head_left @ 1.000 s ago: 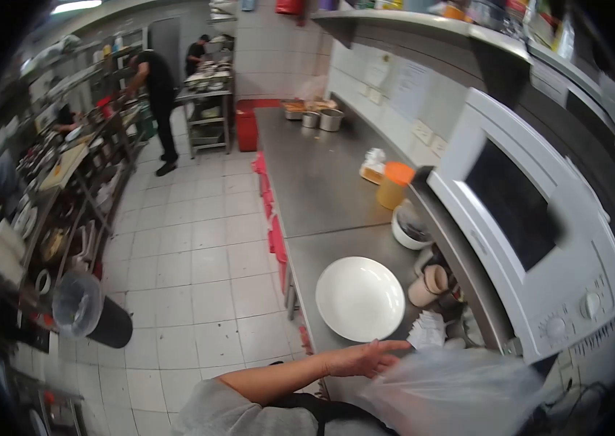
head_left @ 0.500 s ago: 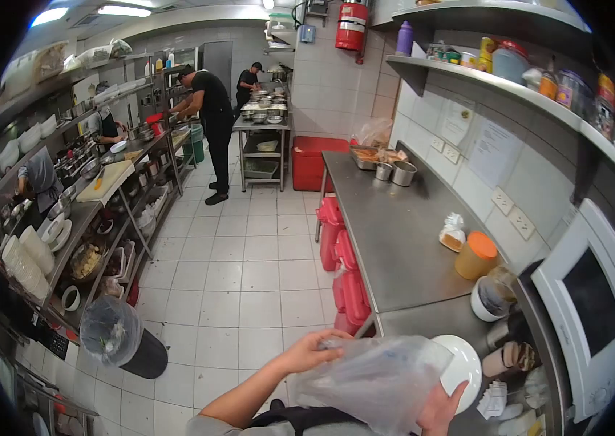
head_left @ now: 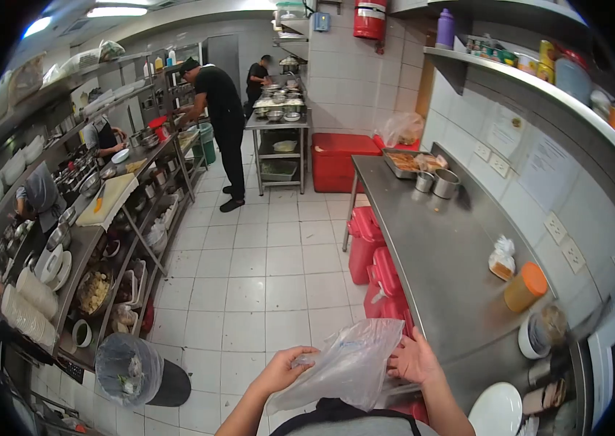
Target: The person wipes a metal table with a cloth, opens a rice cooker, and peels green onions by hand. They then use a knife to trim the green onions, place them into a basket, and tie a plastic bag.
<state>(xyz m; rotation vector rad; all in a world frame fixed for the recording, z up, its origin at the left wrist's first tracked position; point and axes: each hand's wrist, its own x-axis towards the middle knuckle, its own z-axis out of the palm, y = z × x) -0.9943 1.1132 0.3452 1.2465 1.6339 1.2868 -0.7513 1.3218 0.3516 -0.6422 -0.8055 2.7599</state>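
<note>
A clear plastic bag (head_left: pixel 347 363) hangs loosely in front of my body, faint blue print near its top. My left hand (head_left: pixel 287 369) pinches its left edge between thumb and fingers. At the bag's right edge my right hand (head_left: pixel 416 361) is spread, palm turned up, its fingertips right at the plastic. Below and to the right of that hand, a white oval plate (head_left: pixel 496 411) lies on the steel counter.
A steel counter (head_left: pixel 438 247) runs along the right, bearing an orange-lidded jar (head_left: pixel 526 287), bagged bread (head_left: pixel 501 259) and metal pots (head_left: pixel 445 184). Red bins (head_left: pixel 367 243) stand under it. A lined trash bin (head_left: pixel 133 374) is at left. Several people work near the shelving (head_left: pixel 122 254).
The view has swung right and the bag has moved left, away from the plate. My right hand has come from beside the plate to the bag's right edge, fingers spread.
</note>
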